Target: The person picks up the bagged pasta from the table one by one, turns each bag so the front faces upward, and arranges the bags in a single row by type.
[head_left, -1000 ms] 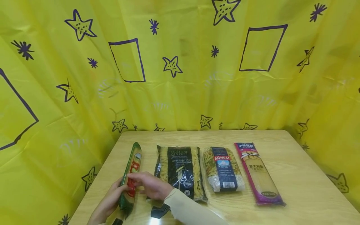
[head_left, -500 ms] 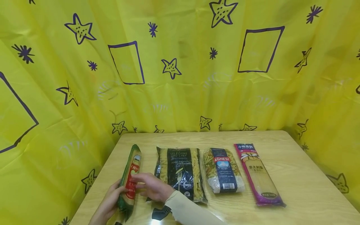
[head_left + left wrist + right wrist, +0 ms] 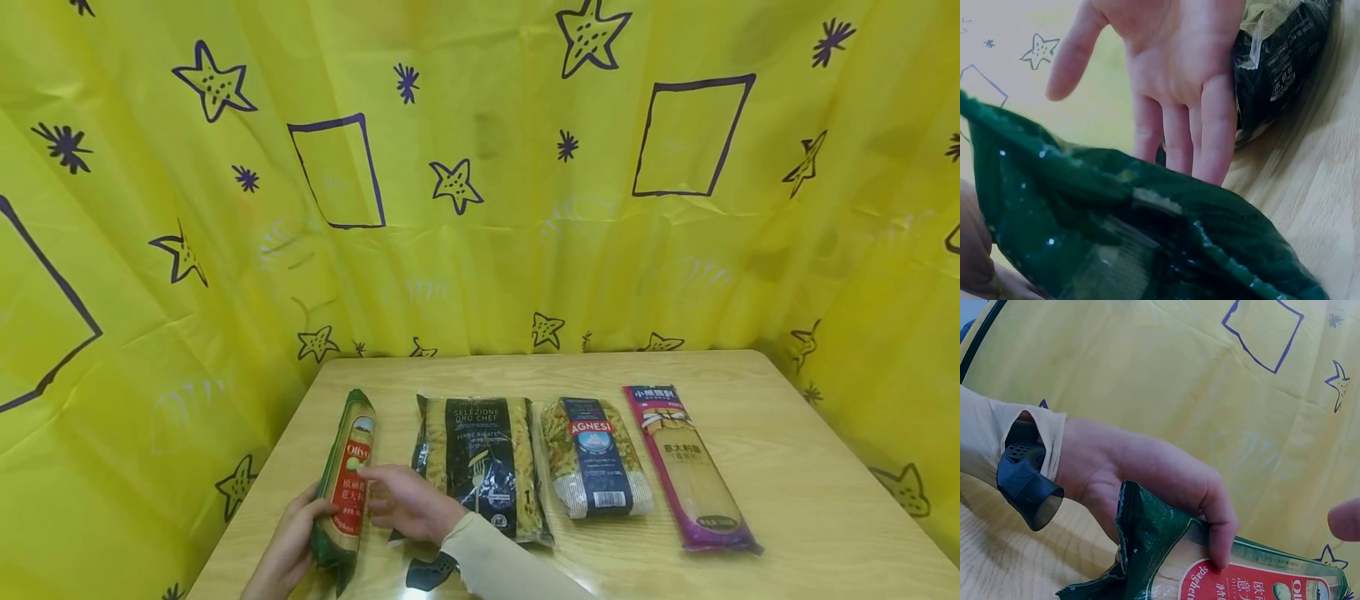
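My left hand (image 3: pixel 291 533) grips a green-ended pack of spaghetti (image 3: pixel 352 462) with a red label near its lower end, the thumb lying across its front. In the right wrist view the left hand (image 3: pixel 1154 472) holds the spaghetti pack (image 3: pixel 1166 565) from its far side, a finger bent over the edge. My right hand (image 3: pixel 416 504) is beside the pack's right side, thumb stretched toward the label. The left wrist view shows this right hand (image 3: pixel 1175 75) palm on, fingers straight and their tips hidden behind the green pack (image 3: pixel 1116 212).
To the right, a large black-labelled bag of penne (image 3: pixel 480 458), partly behind the right hand, lies on the wooden table (image 3: pixel 795 483). Beside it lie an Agnesi pasta bag (image 3: pixel 596 454) and a pink-and-purple noodle pack (image 3: pixel 690 467). A yellow curtain (image 3: pixel 495 275) hangs behind.
The spaghetti pack has turned in my left hand, so its red label faces the head camera more fully. The right thumb has come slightly away from it to the right.
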{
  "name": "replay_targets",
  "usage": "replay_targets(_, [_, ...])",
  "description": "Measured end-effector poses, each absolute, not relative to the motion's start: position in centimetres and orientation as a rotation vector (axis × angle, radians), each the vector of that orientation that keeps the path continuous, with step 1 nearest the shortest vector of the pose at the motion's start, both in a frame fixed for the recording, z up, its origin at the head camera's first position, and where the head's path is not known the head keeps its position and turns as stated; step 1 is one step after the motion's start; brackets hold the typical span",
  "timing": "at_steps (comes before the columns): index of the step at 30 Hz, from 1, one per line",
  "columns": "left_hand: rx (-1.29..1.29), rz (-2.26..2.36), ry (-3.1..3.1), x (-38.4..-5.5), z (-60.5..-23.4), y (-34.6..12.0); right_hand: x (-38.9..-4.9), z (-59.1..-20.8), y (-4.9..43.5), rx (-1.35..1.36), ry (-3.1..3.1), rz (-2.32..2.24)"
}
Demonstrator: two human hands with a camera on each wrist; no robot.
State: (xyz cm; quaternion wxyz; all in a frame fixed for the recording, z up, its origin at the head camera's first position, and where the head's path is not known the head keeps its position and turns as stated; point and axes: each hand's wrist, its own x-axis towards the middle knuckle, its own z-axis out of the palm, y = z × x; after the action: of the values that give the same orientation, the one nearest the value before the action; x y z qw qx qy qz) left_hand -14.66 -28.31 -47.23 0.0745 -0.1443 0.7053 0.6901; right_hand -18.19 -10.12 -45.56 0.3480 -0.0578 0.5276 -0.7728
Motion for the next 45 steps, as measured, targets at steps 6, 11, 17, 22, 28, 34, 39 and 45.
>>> replay_targets(6, [-0.413, 2.101, 2.067, -14.3, -47.1, -28.2, -18.3, -45.9, -10.1, -0.156, 1.331, -2.011])
replay_targets(11, [-0.437, 2.149, 1.989, -14.0, -47.0, -28.3, -18.4, -46.2, -10.2, -0.151, 1.329, -2.001])
replay_targets(17, [-0.474, 2.185, 1.920, -13.7, -46.9, -28.3, -18.4, -46.3, -10.3, -0.158, 1.295, -1.980])
replay_targets(22, [-0.527, 2.189, 1.888, -13.4, -46.8, -28.1, -18.5, -46.5, -10.2, -0.163, 1.274, -1.964])
replay_targets(28, [-0.557, 2.239, 1.778, -13.1, -46.6, -27.9, -18.6, -46.6, -10.2, -0.172, 1.209, -1.956])
replay_targets(34, [-0.444, 2.219, 1.700, -12.9, -46.6, -28.2, -18.6, -46.6, -10.1, -0.182, 1.149, -1.938])
replay_targets(39, [-0.393, 2.148, 1.720, -12.9, -46.5, -28.4, -18.7, -46.3, -9.9, -0.162, 1.135, -1.930])
replay_targets(45, [-0.377, 2.061, 1.745, -12.7, -46.7, -28.9, -18.8, -45.9, -9.4, -0.195, 1.158, -1.913])
